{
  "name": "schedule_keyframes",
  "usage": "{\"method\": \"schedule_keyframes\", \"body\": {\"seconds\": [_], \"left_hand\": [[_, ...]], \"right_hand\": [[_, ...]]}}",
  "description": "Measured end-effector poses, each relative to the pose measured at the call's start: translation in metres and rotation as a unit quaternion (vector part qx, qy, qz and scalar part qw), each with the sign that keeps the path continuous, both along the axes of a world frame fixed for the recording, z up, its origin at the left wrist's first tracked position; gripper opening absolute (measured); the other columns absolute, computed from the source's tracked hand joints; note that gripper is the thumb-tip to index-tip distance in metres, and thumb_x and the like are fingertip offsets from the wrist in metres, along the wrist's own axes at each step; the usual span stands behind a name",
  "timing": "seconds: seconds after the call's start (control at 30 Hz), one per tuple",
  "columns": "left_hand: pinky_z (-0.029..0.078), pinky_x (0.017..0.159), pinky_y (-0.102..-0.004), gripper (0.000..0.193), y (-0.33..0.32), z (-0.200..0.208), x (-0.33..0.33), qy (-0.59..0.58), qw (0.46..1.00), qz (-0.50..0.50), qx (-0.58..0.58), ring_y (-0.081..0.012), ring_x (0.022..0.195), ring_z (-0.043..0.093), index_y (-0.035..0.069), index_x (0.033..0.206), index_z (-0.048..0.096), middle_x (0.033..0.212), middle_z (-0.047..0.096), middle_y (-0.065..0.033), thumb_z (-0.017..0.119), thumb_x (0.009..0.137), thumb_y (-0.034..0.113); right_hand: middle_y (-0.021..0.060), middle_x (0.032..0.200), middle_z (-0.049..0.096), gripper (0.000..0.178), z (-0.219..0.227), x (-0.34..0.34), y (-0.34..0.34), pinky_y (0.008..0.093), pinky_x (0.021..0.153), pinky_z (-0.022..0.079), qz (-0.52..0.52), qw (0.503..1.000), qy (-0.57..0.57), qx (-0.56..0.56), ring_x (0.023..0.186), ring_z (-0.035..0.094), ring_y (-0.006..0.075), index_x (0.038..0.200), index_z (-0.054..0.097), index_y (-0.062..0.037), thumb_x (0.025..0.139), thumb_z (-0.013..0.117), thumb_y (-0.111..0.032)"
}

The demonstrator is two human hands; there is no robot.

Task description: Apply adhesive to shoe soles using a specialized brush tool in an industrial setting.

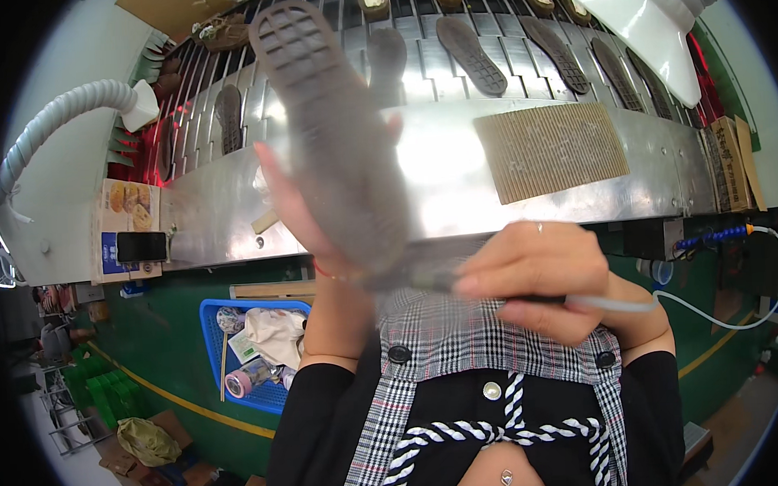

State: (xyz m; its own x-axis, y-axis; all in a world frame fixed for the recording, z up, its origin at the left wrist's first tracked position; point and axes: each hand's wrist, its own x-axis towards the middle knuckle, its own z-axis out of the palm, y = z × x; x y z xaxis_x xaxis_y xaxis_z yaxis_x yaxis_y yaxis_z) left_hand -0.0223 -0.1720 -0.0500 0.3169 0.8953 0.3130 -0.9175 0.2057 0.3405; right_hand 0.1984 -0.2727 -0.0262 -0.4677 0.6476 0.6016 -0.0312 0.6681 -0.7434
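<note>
A raised left hand (305, 216) grips a grey shoe sole (336, 132) upright above the conveyor (455, 166), tread facing the camera, toe up; the right hand (538, 275) clasps a hose-fed tool (583, 302) at its heel.

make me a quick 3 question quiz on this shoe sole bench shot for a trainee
1. True or false: the left hand holds the grey shoe sole with its tread facing the camera.
2. What does the right hand grip?
A. a slim tool with a pale hose running from it
B. a pair of scissors
C. a second sole
3. Fill in: the ribbed tan mat lies on the ______ metal bench, to the right of the held sole.

Key: 1 true; 2 A; 3 shiny. The tool's tip is blurred, so its kind cannot be told.
</note>
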Motion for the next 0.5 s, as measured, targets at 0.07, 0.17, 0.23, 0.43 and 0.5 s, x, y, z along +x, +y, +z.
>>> {"method": "schedule_keyframes", "body": {"seconds": [0.07, 0.17, 0.23, 0.43, 0.5], "left_hand": [[0.03, 0.118, -0.058, 0.077, 0.0, 0.001, -0.001, 0.003, 1.0, -0.016, -0.005, -0.0358, 0.141, 0.041, 0.007, 0.154, 0.033, 0.154, 0.039, -0.0226, 0.022, 0.102, 0.062], [0.027, 0.119, -0.0572, 0.079, 0.0, 0.002, -0.002, 0.026, 0.998, -0.038, -0.05, -0.0365, 0.144, 0.037, 0.004, 0.154, 0.031, 0.154, 0.038, -0.0232, 0.022, 0.102, 0.062], [0.025, 0.12, -0.0571, 0.08, -0.001, 0.001, -0.002, -0.03, 0.992, -0.12, -0.02, -0.0368, 0.145, 0.034, 0.0, 0.154, 0.031, 0.153, 0.037, -0.0259, 0.022, 0.103, 0.061], [0.024, 0.121, -0.0574, 0.079, -0.009, 0.007, 0.0, -0.008, 0.98, -0.139, -0.141, -0.0386, 0.145, 0.034, -0.007, 0.149, 0.034, 0.151, 0.04, -0.0288, 0.028, 0.104, 0.057], [0.04, 0.106, -0.0494, 0.077, -0.012, 0.014, 0.003, 0.076, 0.972, -0.108, -0.194, -0.0349, 0.127, 0.05, -0.005, 0.144, 0.042, 0.138, 0.051, -0.0247, 0.031, 0.103, 0.059]], "right_hand": [[0.017, 0.098, 0.072, 0.032, 0.001, 0.005, 0.012, 0.0359, 0.073, 0.056, -0.085, 0.996, -0.015, 0.034, 0.085, 0.071, 0.0297, 0.108, 0.073, 0.0005, 0.077, 0.072, -0.002], [0.0165, 0.099, 0.072, 0.032, 0.004, 0.005, 0.007, 0.0363, 0.073, 0.056, -0.027, 0.999, -0.035, 0.032, 0.085, 0.07, 0.0297, 0.108, 0.073, -0.0005, 0.076, 0.072, -0.002], [0.0166, 0.099, 0.071, 0.031, 0.011, 0.009, 0.007, 0.037, 0.072, 0.056, 0.02, 0.999, -0.039, 0.027, 0.085, 0.07, 0.0306, 0.107, 0.074, -0.0023, 0.076, 0.072, -0.002], [0.0156, 0.097, 0.071, 0.029, 0.015, 0.02, 0.021, 0.0382, 0.069, 0.055, 0.004, 0.996, -0.07, 0.048, 0.083, 0.069, 0.03, 0.105, 0.075, -0.0033, 0.077, 0.073, -0.005], [0.016, 0.099, 0.071, 0.027, 0.025, 0.024, 0.022, 0.0375, 0.07, 0.055, 0.01, 0.995, -0.089, 0.049, 0.084, 0.069, 0.0303, 0.105, 0.075, -0.0029, 0.078, 0.072, -0.006]]}}
